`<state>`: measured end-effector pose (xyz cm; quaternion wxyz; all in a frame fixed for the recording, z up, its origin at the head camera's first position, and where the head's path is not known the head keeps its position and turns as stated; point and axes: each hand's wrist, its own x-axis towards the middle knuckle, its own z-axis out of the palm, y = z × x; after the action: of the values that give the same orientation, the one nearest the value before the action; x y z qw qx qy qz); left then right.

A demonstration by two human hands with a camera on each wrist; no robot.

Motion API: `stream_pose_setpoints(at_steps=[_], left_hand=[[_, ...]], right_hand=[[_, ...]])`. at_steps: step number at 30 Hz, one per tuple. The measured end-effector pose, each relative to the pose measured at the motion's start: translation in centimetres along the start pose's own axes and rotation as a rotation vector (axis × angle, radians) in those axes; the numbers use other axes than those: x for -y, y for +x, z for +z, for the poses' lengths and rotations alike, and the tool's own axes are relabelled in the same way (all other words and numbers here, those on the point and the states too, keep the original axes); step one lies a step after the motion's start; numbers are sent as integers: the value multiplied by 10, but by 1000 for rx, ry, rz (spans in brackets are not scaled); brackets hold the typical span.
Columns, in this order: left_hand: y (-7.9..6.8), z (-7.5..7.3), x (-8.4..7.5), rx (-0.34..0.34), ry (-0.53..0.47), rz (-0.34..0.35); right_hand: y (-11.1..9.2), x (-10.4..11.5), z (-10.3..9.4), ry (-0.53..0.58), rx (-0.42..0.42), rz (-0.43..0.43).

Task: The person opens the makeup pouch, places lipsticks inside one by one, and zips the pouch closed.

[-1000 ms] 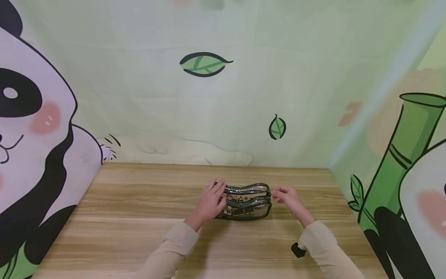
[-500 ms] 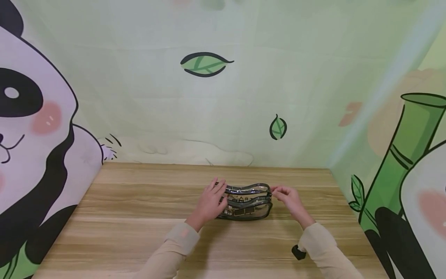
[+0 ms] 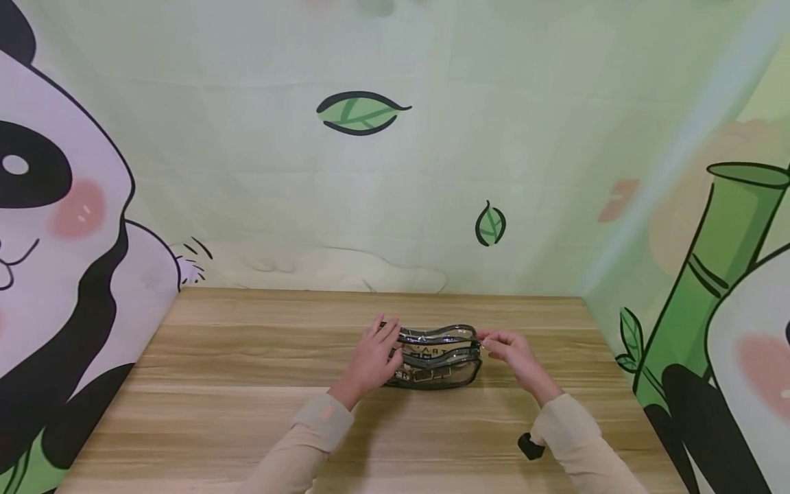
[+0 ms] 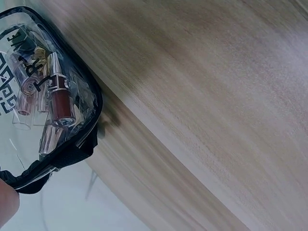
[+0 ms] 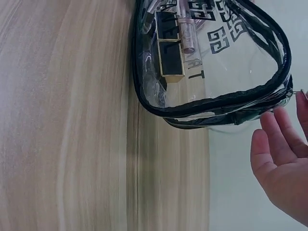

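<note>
A clear cosmetic bag (image 3: 441, 376) with black piping and dark lettering stands on the wooden table. My left hand (image 3: 370, 357) holds its left end, fingers over the top and thumb on the near side. At the right end, my right hand (image 3: 515, 357) pinches the small zipper pull (image 5: 295, 92) at the bag's corner between thumb and finger; the fingertips partly hide it. Through the plastic show a dark red lip gloss tube (image 4: 62, 103), several other clear tubes, and black-and-gold lipstick cases (image 5: 171, 58).
The wooden table (image 3: 247, 425) reaches back to a cloth backdrop (image 3: 247, 171) printed with pandas, bamboo and leaves. A small black object (image 3: 530, 446) sits at the right cuff.
The head view shifts very slightly. Both hands and the bag stay almost in place, and the lettering seen through the bag's top looks a little different.
</note>
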<state>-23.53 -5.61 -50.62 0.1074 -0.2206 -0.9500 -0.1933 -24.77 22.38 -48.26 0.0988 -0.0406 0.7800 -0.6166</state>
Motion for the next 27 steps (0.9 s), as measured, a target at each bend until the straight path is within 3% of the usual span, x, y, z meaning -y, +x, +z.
stream_pose_setpoints(at_steps=[3, 8, 11, 21, 27], left_hand=[[0, 1, 0, 6, 22, 5], [0, 2, 0, 22, 47, 7], [0, 1, 0, 25, 44, 8], [0, 1, 2, 9, 43, 24], [-1, -1, 4, 22, 13, 9]], right_hand=[[-1, 3, 1, -72, -1, 7], [0, 11, 8, -306, -43, -14], [0, 15, 13, -370, -64, -30], [-2, 21, 21, -394, -64, -67], [-2, 20, 20, -343, -48, -76]])
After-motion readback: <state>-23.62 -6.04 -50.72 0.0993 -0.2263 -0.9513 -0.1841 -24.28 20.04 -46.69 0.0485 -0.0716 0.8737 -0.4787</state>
